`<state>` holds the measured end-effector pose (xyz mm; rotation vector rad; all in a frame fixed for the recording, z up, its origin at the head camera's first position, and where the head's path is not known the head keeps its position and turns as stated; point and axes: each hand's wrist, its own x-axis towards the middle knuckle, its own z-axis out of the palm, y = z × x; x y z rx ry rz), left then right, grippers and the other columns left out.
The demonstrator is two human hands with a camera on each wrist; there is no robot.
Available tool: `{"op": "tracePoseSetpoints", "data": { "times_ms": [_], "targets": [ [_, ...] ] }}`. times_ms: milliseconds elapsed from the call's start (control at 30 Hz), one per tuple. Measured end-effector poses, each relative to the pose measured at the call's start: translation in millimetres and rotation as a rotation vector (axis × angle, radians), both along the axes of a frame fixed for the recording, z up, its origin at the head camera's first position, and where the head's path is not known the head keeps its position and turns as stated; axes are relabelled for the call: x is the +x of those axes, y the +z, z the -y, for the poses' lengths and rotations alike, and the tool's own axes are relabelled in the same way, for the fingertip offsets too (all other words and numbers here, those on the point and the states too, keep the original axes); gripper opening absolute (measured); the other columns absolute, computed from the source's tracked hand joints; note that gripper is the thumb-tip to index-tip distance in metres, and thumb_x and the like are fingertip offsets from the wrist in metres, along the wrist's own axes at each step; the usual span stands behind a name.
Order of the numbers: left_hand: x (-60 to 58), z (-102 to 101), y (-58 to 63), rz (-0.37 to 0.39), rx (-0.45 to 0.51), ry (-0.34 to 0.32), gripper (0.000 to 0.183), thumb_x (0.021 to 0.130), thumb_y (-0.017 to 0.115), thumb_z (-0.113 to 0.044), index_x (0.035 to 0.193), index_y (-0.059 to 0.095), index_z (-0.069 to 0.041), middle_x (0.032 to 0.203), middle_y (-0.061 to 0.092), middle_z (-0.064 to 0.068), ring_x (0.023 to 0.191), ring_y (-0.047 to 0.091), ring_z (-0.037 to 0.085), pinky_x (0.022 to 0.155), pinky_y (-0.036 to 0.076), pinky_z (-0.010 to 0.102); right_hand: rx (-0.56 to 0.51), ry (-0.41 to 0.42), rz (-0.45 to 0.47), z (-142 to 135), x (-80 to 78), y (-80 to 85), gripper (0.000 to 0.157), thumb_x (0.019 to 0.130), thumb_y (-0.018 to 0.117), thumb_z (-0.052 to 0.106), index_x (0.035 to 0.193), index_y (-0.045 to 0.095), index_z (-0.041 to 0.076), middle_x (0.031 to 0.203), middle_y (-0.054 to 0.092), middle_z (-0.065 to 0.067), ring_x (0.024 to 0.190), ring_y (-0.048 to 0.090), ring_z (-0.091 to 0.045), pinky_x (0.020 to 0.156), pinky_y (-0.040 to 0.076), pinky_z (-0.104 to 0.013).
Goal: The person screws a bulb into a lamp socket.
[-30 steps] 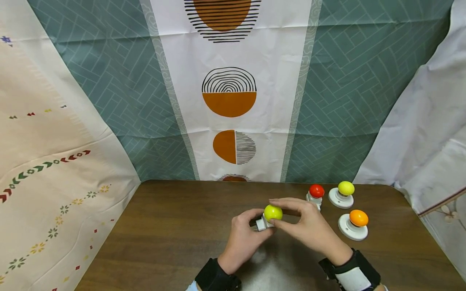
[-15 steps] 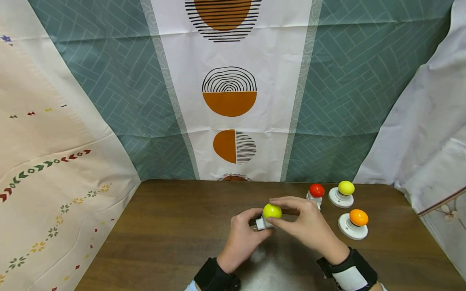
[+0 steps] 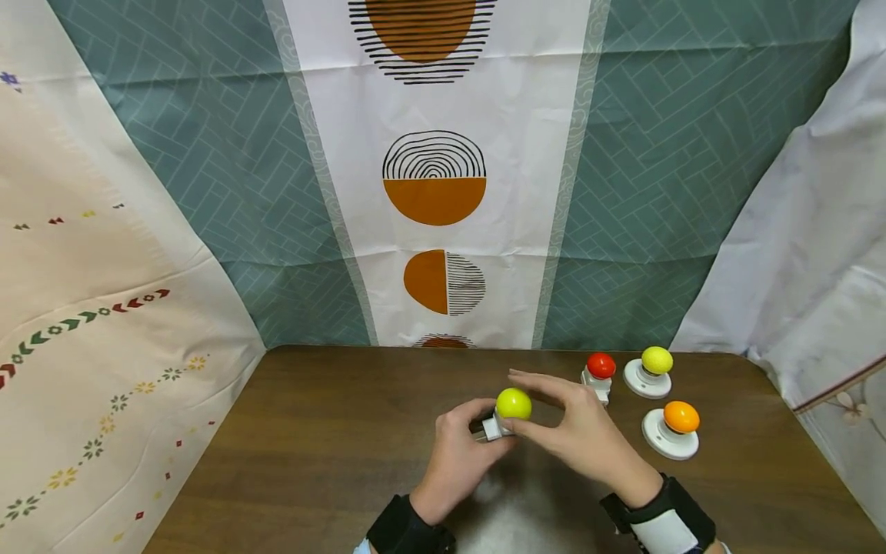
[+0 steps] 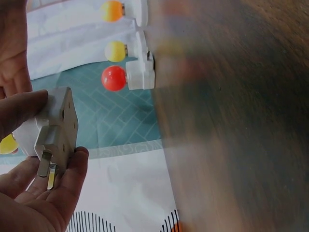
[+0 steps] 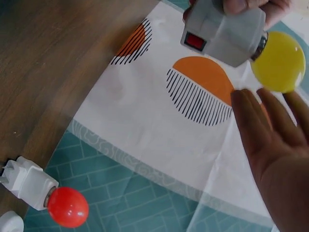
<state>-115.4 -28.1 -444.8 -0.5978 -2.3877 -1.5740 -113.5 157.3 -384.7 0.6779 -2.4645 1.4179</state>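
Observation:
My left hand (image 3: 457,454) grips a white plug-in bulb socket (image 4: 62,113) above the table, thumb on one side and fingers on the other. Two flat metal prongs (image 4: 46,166) stick out of its back. A red rocker switch (image 5: 195,41) shows on the socket in the right wrist view. Fitted in its end is a yellow-green bulb (image 3: 514,403). Around that bulb my right hand (image 3: 581,427) is spread, its thumb low near the bulb's base and its index finger above. In the right wrist view its fairly straight fingertips (image 5: 263,93) are right at the bulb's edge.
To the right on the brown wooden table (image 3: 332,431) stands a red bulb (image 3: 601,365) in a similar plug-in socket. Beside it are a yellow bulb (image 3: 657,359) and an orange bulb (image 3: 681,416), each in a round white base. Patterned cloth (image 3: 443,100) hangs behind.
The right hand's fingers have opened slightly around the yellow-green bulb, the index finger lifting off its top. The left hand keeps its hold on the socket, almost unmoved.

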Motion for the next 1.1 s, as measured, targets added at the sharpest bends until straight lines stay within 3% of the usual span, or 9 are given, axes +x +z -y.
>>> {"op": "tracePoseSetpoints", "data": {
  "times_ms": [167,333,567,1100],
  "targets": [
    [-0.4,1.9,-0.5,0.010,-0.010,-0.003,0.035,0.076,0.075,-0.036,0.107,0.064,-0.023,0.098,0.061,-0.013,0.087,0.057,0.006,0.073,0.049,0.034,-0.007,0.098,0.102,0.9,6.4,18.8,0.046,0.077,0.075,0.023,0.121,0.060,0.021,0.119,0.058,0.012,0.109,0.053,-0.010,0.089,0.043,-0.036],
    [0.7,2.2,0.4,0.029,-0.020,-0.007,0.037,0.075,0.076,-0.033,0.108,0.064,-0.022,0.099,0.061,-0.013,0.088,0.057,0.005,0.073,0.049,0.033,-0.023,0.120,0.113,2.9,11.8,30.6,0.038,0.079,0.073,0.014,0.116,0.063,0.015,0.116,0.060,0.005,0.108,0.054,-0.012,0.086,0.045,-0.036],
    [1.8,1.6,2.6,0.034,-0.013,-0.009,0.037,0.075,0.077,-0.030,0.108,0.064,-0.023,0.100,0.061,-0.013,0.089,0.057,0.005,0.074,0.049,0.034,-0.026,0.073,0.077,-4.3,-2.6,-3.2,0.038,0.078,0.074,0.033,0.114,0.063,0.032,0.115,0.060,0.013,0.106,0.054,-0.008,0.083,0.046,-0.029],
    [-1.5,2.3,1.1,0.031,0.020,-0.044,0.043,0.071,0.080,-0.025,0.110,0.064,-0.022,0.101,0.061,-0.012,0.088,0.059,0.007,0.074,0.048,0.028,-0.127,-0.075,0.021,3.9,0.0,-2.2,0.034,0.072,0.078,0.032,0.104,0.067,0.027,0.100,0.064,0.011,0.086,0.062,-0.008,0.068,0.050,-0.027]
  ]
}}
